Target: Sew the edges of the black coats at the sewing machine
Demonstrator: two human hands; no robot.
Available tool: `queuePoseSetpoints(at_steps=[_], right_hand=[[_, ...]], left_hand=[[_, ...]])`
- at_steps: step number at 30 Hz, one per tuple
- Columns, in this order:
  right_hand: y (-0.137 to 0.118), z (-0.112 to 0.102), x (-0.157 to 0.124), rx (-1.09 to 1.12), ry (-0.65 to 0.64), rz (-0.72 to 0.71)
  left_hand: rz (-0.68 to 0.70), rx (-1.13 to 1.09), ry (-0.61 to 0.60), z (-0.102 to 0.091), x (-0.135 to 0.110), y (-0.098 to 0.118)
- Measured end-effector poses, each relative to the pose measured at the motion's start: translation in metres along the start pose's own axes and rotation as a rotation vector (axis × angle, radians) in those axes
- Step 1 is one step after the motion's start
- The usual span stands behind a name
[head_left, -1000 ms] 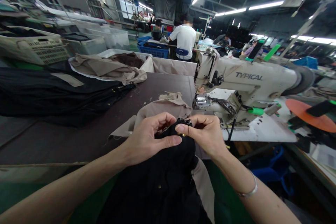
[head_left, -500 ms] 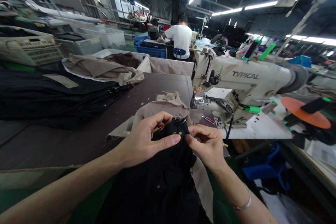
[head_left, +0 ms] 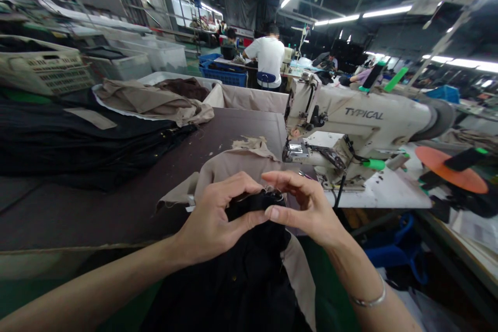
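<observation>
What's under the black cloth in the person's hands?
Under the black cloth lies beige cloth, spread on the dark worktable. The part beneath the left hand is covered, so it cannot be seen.

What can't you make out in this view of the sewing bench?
Head view:
- The middle of the black cloth: hidden by the left hand and right hand.
- That cloth's lower end: cut off by the bottom edge.
- What the seated co-worker is handling: hidden by their back.
</observation>
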State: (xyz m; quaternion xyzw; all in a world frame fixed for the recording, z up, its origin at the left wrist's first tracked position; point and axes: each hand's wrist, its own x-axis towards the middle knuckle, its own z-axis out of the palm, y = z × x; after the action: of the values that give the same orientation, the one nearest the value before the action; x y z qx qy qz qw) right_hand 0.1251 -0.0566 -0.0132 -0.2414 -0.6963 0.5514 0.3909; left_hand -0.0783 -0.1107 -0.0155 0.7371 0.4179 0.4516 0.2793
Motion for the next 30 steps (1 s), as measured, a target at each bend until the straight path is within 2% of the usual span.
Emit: queuePoseSetpoints(at_steps=[3, 7, 9, 12, 14, 16, 19, 21, 23, 27, 30], right_hand=[[-0.01, 0.004, 0.003, -0.042, -0.012, -0.017], [-0.011, 0.017, -0.003, -0.133, 0.094, -0.063], [-0.009, 0.024, -0.008, -0.29, 0.201, -0.212], [-0.005, 0.032, -0.014, -0.475, 0.343, -0.438], [0.0, 0.035, -0.015, -0.415, 0.363, -0.39], [0.004, 0.037, -0.012, -0.18, 0.34, -0.185], [0.01, 0.039, -0.004, 0.263, 0.29, 0.153], [0.013, 0.039, 0.0, 0.4, 0.284, 0.249], [0.011, 0.037, 0.002, 0.333, 0.275, 0.195], [-0.001, 0.031, 0.004, -0.054, 0.222, -0.072], [-0.01, 0.03, 0.006, -0.202, 0.189, -0.164]], left_hand=[[0.038, 0.055, 0.051, 0.003, -0.002, 0.0], [-0.016, 0.065, 0.074, 0.004, -0.006, -0.008], [0.016, 0.119, 0.111, 0.003, -0.008, -0.013], [0.146, 0.282, 0.18, 0.001, -0.011, -0.016], [0.219, 0.355, 0.189, 0.001, -0.013, -0.017], [0.228, 0.358, 0.182, 0.002, -0.015, -0.016], [0.14, 0.239, 0.162, 0.004, -0.017, -0.015], [0.08, 0.145, 0.164, 0.004, -0.018, -0.015], [0.024, 0.078, 0.14, 0.0, -0.016, -0.013], [-0.084, -0.121, -0.002, -0.011, -0.006, -0.004], [-0.153, -0.258, -0.008, -0.016, 0.0, 0.003]])
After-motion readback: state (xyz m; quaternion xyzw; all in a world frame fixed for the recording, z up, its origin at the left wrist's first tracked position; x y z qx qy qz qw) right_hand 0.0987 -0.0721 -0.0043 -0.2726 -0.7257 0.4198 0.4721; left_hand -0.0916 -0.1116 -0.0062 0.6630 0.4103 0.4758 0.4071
